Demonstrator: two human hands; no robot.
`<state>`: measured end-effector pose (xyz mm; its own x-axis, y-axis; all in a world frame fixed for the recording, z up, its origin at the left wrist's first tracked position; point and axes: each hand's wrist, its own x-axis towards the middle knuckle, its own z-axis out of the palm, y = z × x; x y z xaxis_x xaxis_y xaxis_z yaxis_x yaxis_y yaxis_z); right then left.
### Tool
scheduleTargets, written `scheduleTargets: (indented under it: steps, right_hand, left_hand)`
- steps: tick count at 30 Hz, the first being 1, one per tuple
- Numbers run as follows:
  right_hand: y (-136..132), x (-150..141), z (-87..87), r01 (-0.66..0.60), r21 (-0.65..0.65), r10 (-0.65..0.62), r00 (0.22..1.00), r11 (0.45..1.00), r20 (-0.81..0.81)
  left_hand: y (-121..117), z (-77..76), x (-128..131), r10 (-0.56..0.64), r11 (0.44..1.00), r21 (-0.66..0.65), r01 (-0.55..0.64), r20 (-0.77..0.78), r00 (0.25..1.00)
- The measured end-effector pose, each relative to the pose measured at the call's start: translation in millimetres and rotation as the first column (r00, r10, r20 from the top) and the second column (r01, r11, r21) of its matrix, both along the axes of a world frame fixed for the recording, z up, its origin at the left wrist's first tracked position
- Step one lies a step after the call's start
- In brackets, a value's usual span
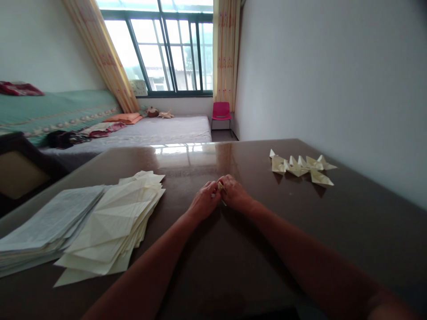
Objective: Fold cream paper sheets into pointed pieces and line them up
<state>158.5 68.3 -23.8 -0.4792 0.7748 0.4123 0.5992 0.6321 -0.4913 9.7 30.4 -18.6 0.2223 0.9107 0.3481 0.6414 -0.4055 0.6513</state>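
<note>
My left hand (204,202) and my right hand (235,193) meet at the middle of the dark brown table (253,249). Both pinch one small folded piece of pale paper (220,187), most of which is hidden under my fingers. To the left lies a fanned pile of creased cream sheets (116,222). A stack of printed paper sheets (50,224) sits beside that pile, nearer the left table edge. At the far right of the table rests a cluster of several folded paper shapes (302,168).
A bed (150,131) with clothes and cushions stands behind the table under a large window (167,49). A pink chair (221,111) is by the curtain. A white wall runs along the right. A dark piece of furniture (20,169) is at the left.
</note>
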Motion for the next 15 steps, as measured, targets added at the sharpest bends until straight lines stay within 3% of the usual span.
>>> scheduleTargets:
  steps: [7,15]
  right_hand:
    - [-5,-8,0.4,-0.028,0.073,0.031,0.999,0.997,-0.036]
    - [3,-4,-6.8,-0.031,0.032,0.035,0.987,0.999,-0.158]
  left_hand:
    - [3,-6.3,2,0.215,0.976,-0.032,-0.215,-0.023,0.976]
    - [15,-14.3,-10,0.132,0.986,0.097,-0.132,0.011,0.991]
